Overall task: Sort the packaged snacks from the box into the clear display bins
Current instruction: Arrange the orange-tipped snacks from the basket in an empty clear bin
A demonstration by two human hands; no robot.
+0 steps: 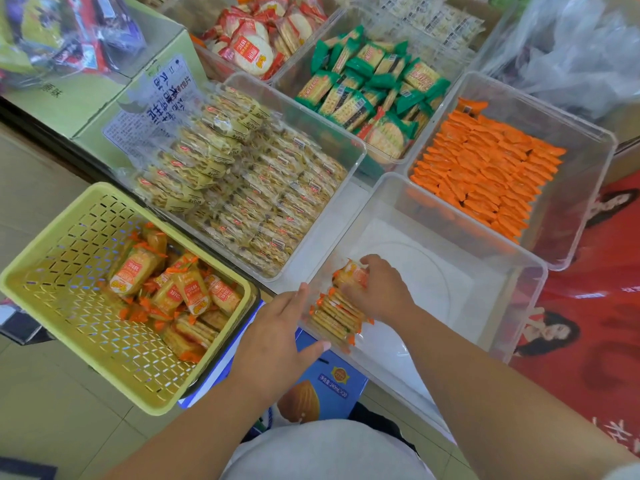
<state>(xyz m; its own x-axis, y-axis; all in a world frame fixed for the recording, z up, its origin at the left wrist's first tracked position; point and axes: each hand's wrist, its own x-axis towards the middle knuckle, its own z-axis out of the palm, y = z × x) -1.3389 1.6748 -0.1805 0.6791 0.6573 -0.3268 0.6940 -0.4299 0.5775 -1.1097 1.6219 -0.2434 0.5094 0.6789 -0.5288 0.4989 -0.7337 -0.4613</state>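
Pale floor tiles and stacked cartons surround a cluster of clear bins, most already stocked. At far left, a yellow basket holds the loose packets not yet sorted. Next comes the left hand, fingers straight against the outer corner of the near clear bin; it holds nothing and seems to steady the bin. Inside that corner, 1 row of packets stands on edge. The right hand curls its fingers over the row's far end and grips it. Further right, a bin of orange sticks looks full. I judge this to be the seating of row 1 in a nearly bare bin. The next move calls for letting go without toppling the row, then reaching back to the basket.
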